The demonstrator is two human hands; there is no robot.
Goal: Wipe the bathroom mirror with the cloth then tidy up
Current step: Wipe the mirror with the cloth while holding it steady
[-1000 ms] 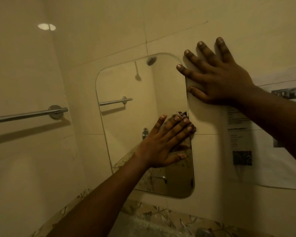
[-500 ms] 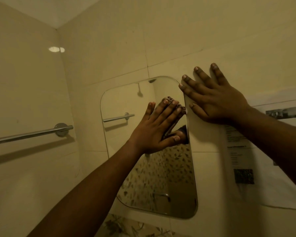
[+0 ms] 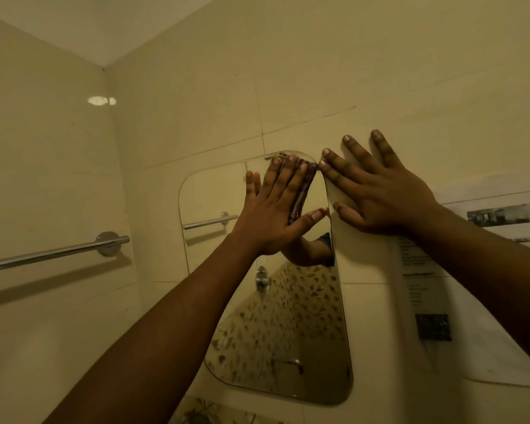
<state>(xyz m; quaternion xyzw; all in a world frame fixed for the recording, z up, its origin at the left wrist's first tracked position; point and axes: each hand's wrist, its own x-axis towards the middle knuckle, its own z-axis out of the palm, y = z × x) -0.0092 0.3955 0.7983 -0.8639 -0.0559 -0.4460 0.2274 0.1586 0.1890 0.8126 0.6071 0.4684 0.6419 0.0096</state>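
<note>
Left grip, fingers straight, presses the cloth on the mirror near its 1 o'clock corner. Right grip, at 3 o'clock, lies flat, fingers wide, on the wall beside the mirror

The dark striped cloth lies mostly hidden under the flat left hand, at the top right corner of the rounded frameless mirror. Left of the mirror, the chrome towel bar runs off the picture's edge. Right of the mirror, the white printed paper notice is too blurred to read. It is partly covered by the right forearm and cut off at the edge.
</note>
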